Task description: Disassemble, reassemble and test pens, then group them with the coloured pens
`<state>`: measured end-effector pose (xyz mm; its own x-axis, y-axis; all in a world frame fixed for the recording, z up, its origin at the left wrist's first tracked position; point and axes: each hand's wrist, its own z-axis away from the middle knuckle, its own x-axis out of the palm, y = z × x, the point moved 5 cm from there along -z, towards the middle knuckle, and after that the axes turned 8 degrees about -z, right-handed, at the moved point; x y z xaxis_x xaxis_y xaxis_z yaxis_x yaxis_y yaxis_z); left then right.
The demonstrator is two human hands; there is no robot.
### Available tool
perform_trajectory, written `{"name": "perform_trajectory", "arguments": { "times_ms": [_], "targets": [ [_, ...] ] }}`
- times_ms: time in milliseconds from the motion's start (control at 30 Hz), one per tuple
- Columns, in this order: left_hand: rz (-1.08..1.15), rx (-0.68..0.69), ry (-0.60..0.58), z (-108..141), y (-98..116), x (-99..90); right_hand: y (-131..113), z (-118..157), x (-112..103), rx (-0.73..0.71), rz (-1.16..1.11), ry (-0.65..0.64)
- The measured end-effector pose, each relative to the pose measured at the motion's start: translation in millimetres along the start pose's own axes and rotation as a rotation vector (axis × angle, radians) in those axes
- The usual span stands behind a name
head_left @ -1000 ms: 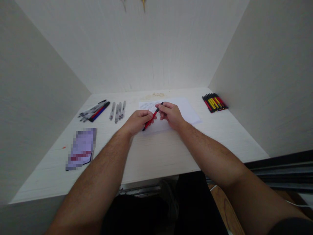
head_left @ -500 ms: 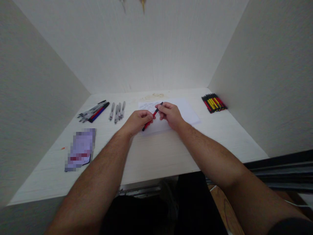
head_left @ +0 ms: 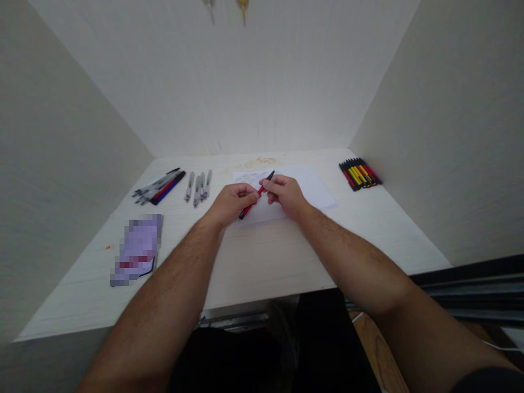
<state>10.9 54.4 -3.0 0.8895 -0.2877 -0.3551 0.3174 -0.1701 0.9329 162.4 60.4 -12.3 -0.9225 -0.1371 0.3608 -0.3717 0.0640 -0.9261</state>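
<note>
A red pen [head_left: 248,209] with black ends slants between my two hands, its black tip pointing up and away from me. Fingers and thumb of my left hand [head_left: 236,202] are closed on its lower red barrel. My right hand [head_left: 285,195] pinches it higher up, close to the black tip section. Both hands are above white paper sheets [head_left: 315,191], whose left part carries scribbled marks. The fingers hide the middle of the pen in places.
At the right wall lies a row of red and yellow pens [head_left: 359,173]. Several clear pens [head_left: 198,188] sit left of the paper, beside a pile of grey, blue and black pens [head_left: 159,187]. A blurred purple item [head_left: 138,245] lies nearer me. Walls enclose the white table [head_left: 262,262].
My right hand's fingers have slid a little down the pen, leaving more of its black tip showing. The left hand keeps its hold. The view has shifted slightly.
</note>
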Motion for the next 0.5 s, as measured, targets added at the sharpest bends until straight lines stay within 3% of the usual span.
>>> {"name": "perform_trajectory", "arguments": {
  "times_ms": [500],
  "targets": [
    [-0.060, -0.005, -0.017, 0.4, -3.1, 0.1, -1.6, 0.6, -3.0, 0.011, -0.073, 0.023]
  ]
}}
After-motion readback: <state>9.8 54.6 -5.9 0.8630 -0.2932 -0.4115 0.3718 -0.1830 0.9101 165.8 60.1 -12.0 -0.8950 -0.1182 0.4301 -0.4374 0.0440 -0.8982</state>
